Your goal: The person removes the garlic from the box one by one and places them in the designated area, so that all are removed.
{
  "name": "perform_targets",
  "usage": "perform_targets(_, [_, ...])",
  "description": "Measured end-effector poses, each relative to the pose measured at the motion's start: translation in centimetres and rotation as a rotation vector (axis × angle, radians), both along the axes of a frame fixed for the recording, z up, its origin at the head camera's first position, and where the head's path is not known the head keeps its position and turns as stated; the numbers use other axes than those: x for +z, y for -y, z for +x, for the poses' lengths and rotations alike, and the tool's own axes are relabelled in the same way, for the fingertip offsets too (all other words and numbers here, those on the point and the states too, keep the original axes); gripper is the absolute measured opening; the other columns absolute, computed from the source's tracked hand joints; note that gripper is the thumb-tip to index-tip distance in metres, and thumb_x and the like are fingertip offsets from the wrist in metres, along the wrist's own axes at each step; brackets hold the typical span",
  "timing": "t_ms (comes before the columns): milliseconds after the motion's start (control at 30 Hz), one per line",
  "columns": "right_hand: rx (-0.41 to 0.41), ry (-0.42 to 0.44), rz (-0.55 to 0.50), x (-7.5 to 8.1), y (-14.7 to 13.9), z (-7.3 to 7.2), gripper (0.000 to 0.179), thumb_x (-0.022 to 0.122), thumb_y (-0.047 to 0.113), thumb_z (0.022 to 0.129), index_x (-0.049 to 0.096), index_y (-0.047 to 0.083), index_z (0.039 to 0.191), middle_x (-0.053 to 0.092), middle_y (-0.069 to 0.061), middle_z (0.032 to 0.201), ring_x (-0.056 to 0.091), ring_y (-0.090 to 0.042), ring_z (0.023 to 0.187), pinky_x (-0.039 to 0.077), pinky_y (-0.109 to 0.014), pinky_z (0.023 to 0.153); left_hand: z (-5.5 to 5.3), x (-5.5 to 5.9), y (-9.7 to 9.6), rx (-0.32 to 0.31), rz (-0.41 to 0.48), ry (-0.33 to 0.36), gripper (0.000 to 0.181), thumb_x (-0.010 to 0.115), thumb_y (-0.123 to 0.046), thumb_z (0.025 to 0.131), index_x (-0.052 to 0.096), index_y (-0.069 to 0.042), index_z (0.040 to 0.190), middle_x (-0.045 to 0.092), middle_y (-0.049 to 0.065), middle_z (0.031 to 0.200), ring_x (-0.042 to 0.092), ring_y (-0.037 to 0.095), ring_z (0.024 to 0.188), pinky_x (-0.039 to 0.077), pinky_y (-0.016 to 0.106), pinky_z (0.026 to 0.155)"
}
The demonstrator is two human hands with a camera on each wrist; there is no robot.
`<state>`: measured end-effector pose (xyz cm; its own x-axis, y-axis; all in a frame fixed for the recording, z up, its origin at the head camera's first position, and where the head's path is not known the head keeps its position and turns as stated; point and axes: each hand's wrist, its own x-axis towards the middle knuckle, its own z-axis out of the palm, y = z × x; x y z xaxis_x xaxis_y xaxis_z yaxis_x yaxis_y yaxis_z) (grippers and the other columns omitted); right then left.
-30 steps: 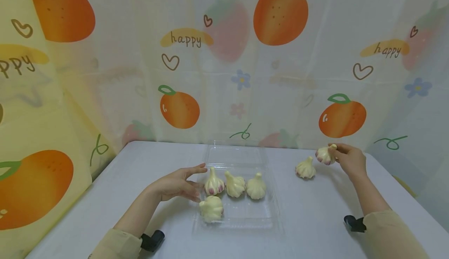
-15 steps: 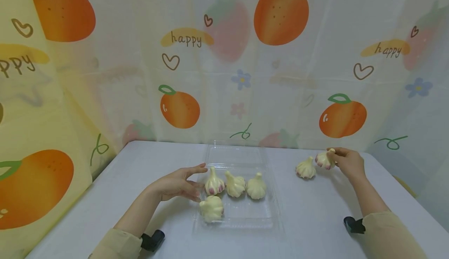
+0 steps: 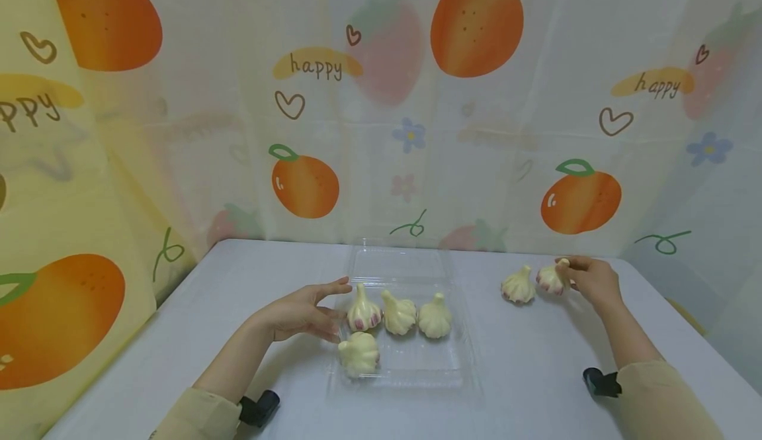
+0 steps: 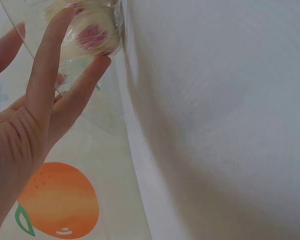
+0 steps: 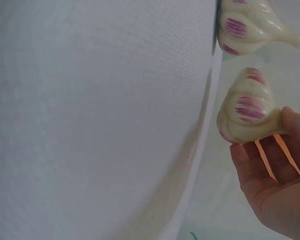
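Garlic is pinched at its stem by the right hand, right of centre in the head view, just beside a second bulb on the table. At lower centre, the left hand, fingers spread, touches the left side of the box holding four bulbs.

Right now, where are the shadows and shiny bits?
Head view: soft shadows on the table, shiny lines along the clear box; left wrist view: a long shadow band down the table; right wrist view: a shadow near the table's edge.
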<state>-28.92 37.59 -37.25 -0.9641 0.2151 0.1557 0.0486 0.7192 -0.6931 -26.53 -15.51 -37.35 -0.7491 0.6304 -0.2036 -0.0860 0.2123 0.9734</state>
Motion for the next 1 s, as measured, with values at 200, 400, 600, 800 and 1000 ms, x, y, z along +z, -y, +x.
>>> perform_targets(200, [0.010, 0.015, 0.045, -0.27, -0.33, -0.01, 0.046, 0.059, 0.027, 0.096, 0.062, -0.009, 0.124, 0.065, -0.031, 0.120, 0.059, -0.002, 0.076, 0.051, -0.013, 0.062, 0.02, 0.05, -0.03, 0.003, 0.001, 0.000, 0.086, 0.066, 0.005, 0.082, 0.023, -0.001, 0.156, -0.002, 0.005, 0.170, 0.030, 0.046, 0.147, 0.061, 0.042, 0.091])
perform_targets(400, [0.024, 0.048, 0.065, -0.30, -0.50, -0.05, 0.047, 0.059, 0.028, 0.096, 0.061, -0.010, 0.125, 0.063, -0.032, 0.123, 0.064, -0.015, 0.081, 0.050, -0.017, 0.063, 0.08, 0.12, -0.01, 0.002, 0.001, -0.004, 0.087, 0.066, 0.005, 0.082, 0.022, 0.000, 0.156, -0.002, 0.006, 0.170, 0.030, 0.046, 0.147, 0.061, 0.041, 0.091])
perform_targets(600, [0.030, 0.076, 0.070, -0.43, -0.56, 0.03, 0.049, 0.057, 0.028, 0.097, 0.059, -0.011, 0.127, 0.061, -0.033, 0.127, 0.065, -0.031, 0.092, 0.050, -0.018, 0.065, 0.00, 0.07, 0.01, -0.001, 0.000, -0.007, 0.087, 0.066, 0.005, 0.082, 0.022, -0.001, 0.156, -0.001, 0.006, 0.170, 0.030, 0.046, 0.147, 0.061, 0.042, 0.091])
perform_targets(800, [0.031, 0.088, 0.081, -0.25, -0.46, -0.03, 0.049, 0.059, 0.028, 0.096, 0.059, -0.012, 0.125, 0.060, -0.034, 0.127, 0.066, -0.032, 0.091, 0.050, -0.019, 0.064, -0.09, -0.06, 0.08, -0.001, 0.001, -0.013, 0.087, 0.067, 0.004, 0.082, 0.022, -0.001, 0.156, -0.001, 0.006, 0.170, 0.031, 0.046, 0.147, 0.061, 0.042, 0.091])
perform_targets(1000, [0.033, 0.101, 0.104, -0.17, -0.45, 0.00, 0.049, 0.062, 0.028, 0.094, 0.060, -0.011, 0.123, 0.063, -0.033, 0.120, 0.063, -0.028, 0.088, 0.048, -0.021, 0.064, -0.07, -0.11, 0.12, -0.003, -0.001, -0.012, 0.086, 0.067, 0.004, 0.082, 0.022, -0.001, 0.156, -0.002, 0.005, 0.170, 0.030, 0.046, 0.147, 0.061, 0.041, 0.091])
